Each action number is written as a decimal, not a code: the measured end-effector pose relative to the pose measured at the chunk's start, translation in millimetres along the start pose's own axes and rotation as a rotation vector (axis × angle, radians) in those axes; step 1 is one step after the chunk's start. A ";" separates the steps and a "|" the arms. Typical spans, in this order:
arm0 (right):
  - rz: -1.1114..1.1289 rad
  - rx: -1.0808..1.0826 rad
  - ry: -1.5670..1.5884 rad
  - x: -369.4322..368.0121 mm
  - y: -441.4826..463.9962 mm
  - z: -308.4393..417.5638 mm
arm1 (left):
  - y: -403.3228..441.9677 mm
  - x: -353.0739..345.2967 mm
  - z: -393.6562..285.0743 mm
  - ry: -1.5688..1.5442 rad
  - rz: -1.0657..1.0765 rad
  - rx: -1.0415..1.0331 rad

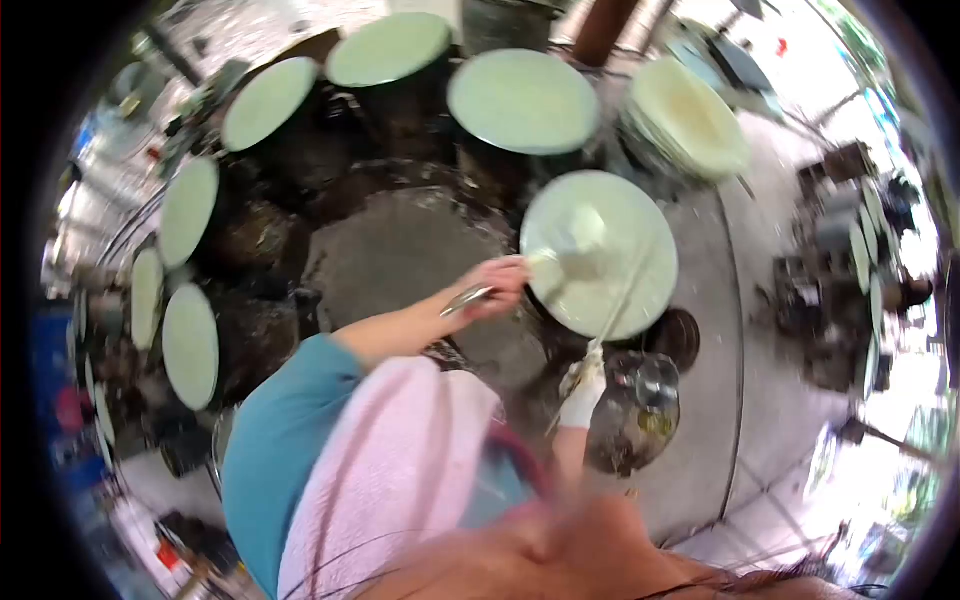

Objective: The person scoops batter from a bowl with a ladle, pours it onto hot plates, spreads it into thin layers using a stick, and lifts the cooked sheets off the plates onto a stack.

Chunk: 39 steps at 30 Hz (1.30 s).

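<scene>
My bare left hand is closed around the metal handle of a ladle. Its pale, motion-blurred head seems to reach over the near round white-green sheet; contact is unclear. Lower right, my right hand, in a white glove, grips a long thin stick. The stick slants up across the right part of that sheet, and I cannot tell whether it touches. Under the gloved hand stands a clear round container, its contents hard to make out.
Several similar pale round tops curve around a wet dark floor patch. At the upper right is a stack of pale round pieces. A dark round object sits below the near sheet. More round-topped stations line the far right.
</scene>
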State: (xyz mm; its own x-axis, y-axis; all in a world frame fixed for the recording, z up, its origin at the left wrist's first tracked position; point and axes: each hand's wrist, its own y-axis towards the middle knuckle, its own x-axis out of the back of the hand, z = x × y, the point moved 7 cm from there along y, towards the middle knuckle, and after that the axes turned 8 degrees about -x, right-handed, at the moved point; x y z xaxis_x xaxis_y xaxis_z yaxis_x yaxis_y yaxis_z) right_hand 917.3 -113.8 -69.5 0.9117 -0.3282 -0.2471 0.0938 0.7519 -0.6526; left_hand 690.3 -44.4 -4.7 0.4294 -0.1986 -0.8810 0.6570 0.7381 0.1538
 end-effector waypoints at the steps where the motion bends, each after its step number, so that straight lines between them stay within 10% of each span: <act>1: -0.148 -0.043 -0.023 30.2 15.9 -3.7 | -25.9 -0.4 -2.7 0.325 -0.275 -0.179; 3: -0.261 -0.047 -0.178 58.7 45.6 -29.2 | -37.3 -31.7 2.5 0.841 -0.394 -0.251; 6: 0.039 -0.095 -0.310 3.6 20.2 -38.0 | -49.9 -78.4 -12.4 0.786 -0.463 -0.299; 9: -0.118 0.112 -0.415 20.7 24.1 -27.6 | -80.9 -109.9 -40.0 0.563 -0.286 -0.275; 11: -0.110 0.080 0.090 -4.0 6.2 -5.8 | -117.5 -125.6 -67.6 0.622 -0.395 -0.369; 13: -0.164 0.013 -0.296 0.4 32.0 -39.3 | -167.1 -146.6 -98.8 0.682 -0.472 -0.459; 17: 0.155 0.383 -0.921 -180.2 27.1 -60.2 | -257.8 -202.5 -176.5 0.854 -0.583 -0.612; 27: -0.197 0.664 -1.585 -523.4 159.6 24.5 | -417.6 -301.8 -304.8 0.882 -0.597 -1.018; 36: 0.018 0.687 -1.614 -694.8 280.9 76.8 | -448.6 -345.1 -369.2 0.762 -0.645 -1.393; 39: 0.448 0.515 -1.164 -761.4 388.5 67.0 | -436.5 -362.6 -375.7 0.708 -0.575 -1.518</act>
State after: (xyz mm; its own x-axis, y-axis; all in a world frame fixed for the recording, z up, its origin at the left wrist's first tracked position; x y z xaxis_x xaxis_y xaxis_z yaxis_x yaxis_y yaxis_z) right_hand 286.3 466.5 -86.9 0.6862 0.4790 0.5474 -0.3951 0.8773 -0.2725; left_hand 14.9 -52.3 79.6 -0.2223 -0.6357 -0.7393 -0.6612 0.6555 -0.3648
